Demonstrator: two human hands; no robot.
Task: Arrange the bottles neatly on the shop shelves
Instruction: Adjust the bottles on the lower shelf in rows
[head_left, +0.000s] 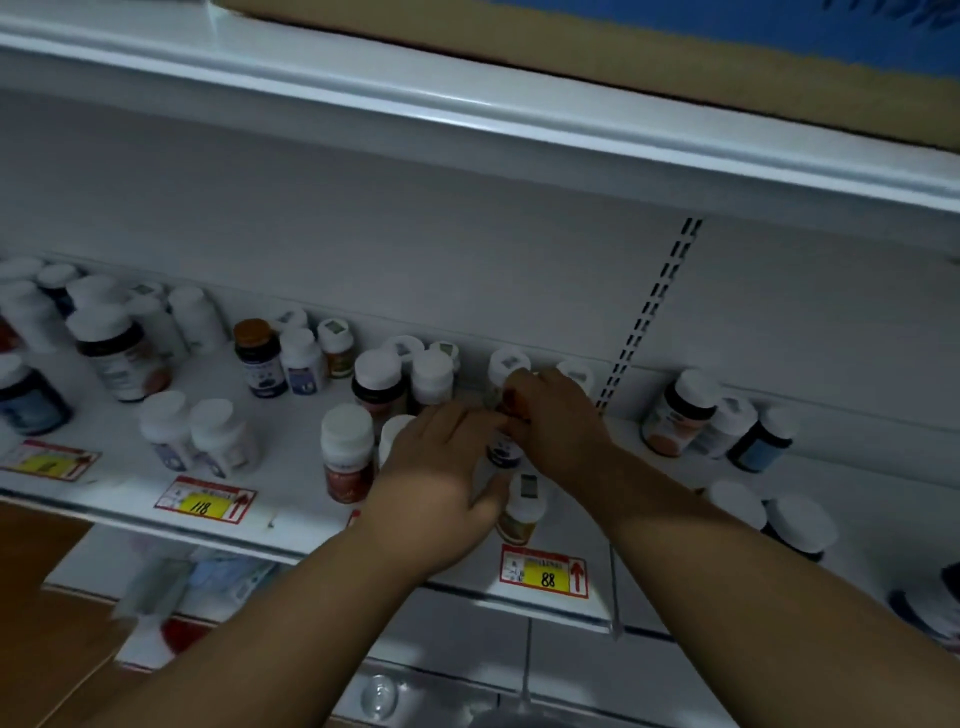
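Note:
Many pill bottles stand scattered on a white shop shelf (291, 483). In the middle, my left hand (441, 467) wraps around the body of a small dark-labelled bottle (504, 451), thumb underneath. My right hand (558, 421) curls its fingers over the same bottle's brownish top. Most of that bottle is hidden between the two hands. A white-capped bottle with an orange label (522, 512) stands just in front of it. A red-labelled bottle (347, 457) is to the left of my left hand. A similar brown-capped bottle (258, 358) stands further left.
White-capped bottles crowd the back row (431, 374), the left end (114, 353) and the right end (680, 415). Price tags marked 118 (205, 501) and 88 (544, 571) hang on the shelf's front edge. An upper shelf (467, 124) overhangs closely.

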